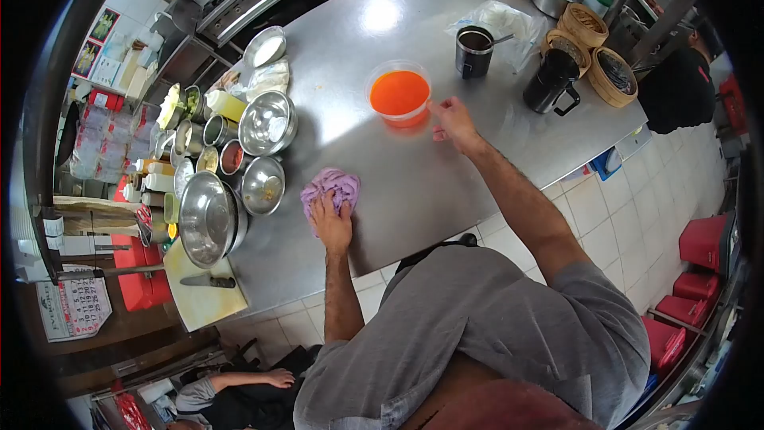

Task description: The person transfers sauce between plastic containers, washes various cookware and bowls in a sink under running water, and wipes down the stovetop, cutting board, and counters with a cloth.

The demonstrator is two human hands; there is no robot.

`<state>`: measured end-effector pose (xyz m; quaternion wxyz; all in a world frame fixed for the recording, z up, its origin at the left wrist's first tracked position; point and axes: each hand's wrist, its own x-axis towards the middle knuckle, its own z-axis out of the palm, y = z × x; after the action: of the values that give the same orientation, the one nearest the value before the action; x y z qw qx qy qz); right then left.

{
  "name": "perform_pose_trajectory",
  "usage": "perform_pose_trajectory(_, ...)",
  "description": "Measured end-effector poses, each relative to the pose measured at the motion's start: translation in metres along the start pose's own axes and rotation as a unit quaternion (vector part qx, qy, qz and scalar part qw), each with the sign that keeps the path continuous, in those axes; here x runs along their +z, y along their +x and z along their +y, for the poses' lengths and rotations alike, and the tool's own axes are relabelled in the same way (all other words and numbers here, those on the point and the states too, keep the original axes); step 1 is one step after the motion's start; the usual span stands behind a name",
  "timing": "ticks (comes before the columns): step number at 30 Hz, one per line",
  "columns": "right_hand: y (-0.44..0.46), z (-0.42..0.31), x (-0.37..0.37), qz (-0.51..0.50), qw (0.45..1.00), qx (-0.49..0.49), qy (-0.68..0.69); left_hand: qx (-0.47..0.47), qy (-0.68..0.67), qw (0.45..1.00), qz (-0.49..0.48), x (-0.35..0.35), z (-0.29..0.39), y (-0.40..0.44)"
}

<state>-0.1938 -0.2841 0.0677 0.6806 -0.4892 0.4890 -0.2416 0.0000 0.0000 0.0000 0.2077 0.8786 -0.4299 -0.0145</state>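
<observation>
- Head view: the left hand (330, 219) lies palm down on a bunched purple cloth (342, 183), on the near part of the desk (406, 207). Its fingers reach forward over the folds; whether they grip the cloth or only press on it cannot be told.
- The right hand (455, 124) is raised, loosely open, with fingers partly curled, just to the right of a clear tub (400, 119) of orange liquid (399, 93). The fingertips are at or beside the tub's side; contact cannot be made out.
- The tub is near the middle of the desk, farther from the wearer than the cloth. A mug (476, 60) with a thin handle leaning out stands beyond the right hand, near a plastic bag (513, 24); a black pitcher (549, 84) stands farther right.
- Hidden: the left palm and the cloth beneath it; the right palm, turned from the camera; parts of the desk's near edge, crossed by both forearms.
- Hard to make out: the mug's dark contents, and several small containers (216, 132) crowded behind the steel bowls (259, 140) at left. A bright glare whitens the far part of the desk.
- Cut off: the dark lens border trims the corners. At lower left a co-worker (255, 398) shows in part, one arm extended; at right, another person in black (680, 96) is partly covered by the desk's fittings.
</observation>
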Motion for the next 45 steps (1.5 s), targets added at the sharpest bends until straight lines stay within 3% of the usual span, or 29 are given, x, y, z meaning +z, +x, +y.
perform_pose_trajectory(5, 0.018, 0.002, 0.014, 0.034, 0.998, 0.036, -0.024, 0.016, 0.023, 1.0, -0.002, 0.02, 0.021, 0.053)
perform_pose_trajectory(10, 0.02, 0.0, 0.021, 0.077, 0.993, -0.021, -0.092, 0.007, 0.027, 0.999, 0.045, 0.045, 0.034, 0.152)
perform_pose_trajectory(14, 0.013, 0.021, 0.0, 0.13, 0.98, -0.072, -0.133, -0.081, 0.023, 0.992, 0.093, 0.066, 0.045, 0.246)
perform_pose_trajectory(18, -0.021, 0.015, -0.026, 0.148, 0.987, -0.014, -0.063, -0.156, 0.016, 0.973, 0.17, 0.097, 0.044, 0.345)
perform_pose_trajectory(22, -0.052, 0.005, -0.044, 0.164, 0.986, 0.035, -0.022, -0.18, -0.058, 0.973, 0.135, 0.115, 0.056, 0.44)
perform_pose_trajectory(25, -0.067, 0.003, -0.049, 0.172, 0.983, 0.054, 0.016, -0.124, -0.116, 0.981, 0.089, 0.138, 0.081, 0.494)
perform_pose_trajectory(27, -0.076, 0.002, -0.049, 0.192, 0.976, 0.076, 0.061, -0.013, -0.107, 0.991, 0.073, 0.159, 0.111, 0.511)
perform_pose_trajectory(29, -0.082, -0.002, -0.048, 0.194, 0.974, 0.091, 0.069, 0.039, -0.14, 0.988, 0.041, 0.191, 0.14, 0.537)
perform_pose_trajectory(31, -0.084, 0.0, -0.047, 0.197, 0.972, 0.106, 0.072, 0.072, -0.154, 0.985, 0.015, 0.203, 0.183, 0.535)
perform_pose_trajectory(33, -0.087, 0.002, -0.046, 0.204, 0.968, 0.111, 0.093, 0.121, -0.131, 0.98, -0.084, 0.194, 0.224, 0.522)
perform_pose_trajectory(35, -0.087, 0.002, -0.047, 0.204, 0.967, 0.121, 0.097, 0.215, -0.087, 0.968, -0.097, 0.21, 0.251, 0.505)
perform_pose_trajectory(38, -0.09, 0.003, -0.047, 0.22, 0.962, 0.116, 0.11, 0.268, -0.081, 0.95, -0.138, 0.196, 0.274, 0.45)
perform_pose_trajectory(39, -0.091, 0.006, -0.049, 0.22, 0.962, 0.119, 0.113, 0.282, -0.08, 0.94, -0.172, 0.189, 0.274, 0.432)
perform_pose_trajectory(45, -0.094, 0.011, -0.054, 0.218, 0.961, 0.125, 0.12, 0.341, -0.092, 0.929, -0.111, 0.148, 0.217, 0.306)
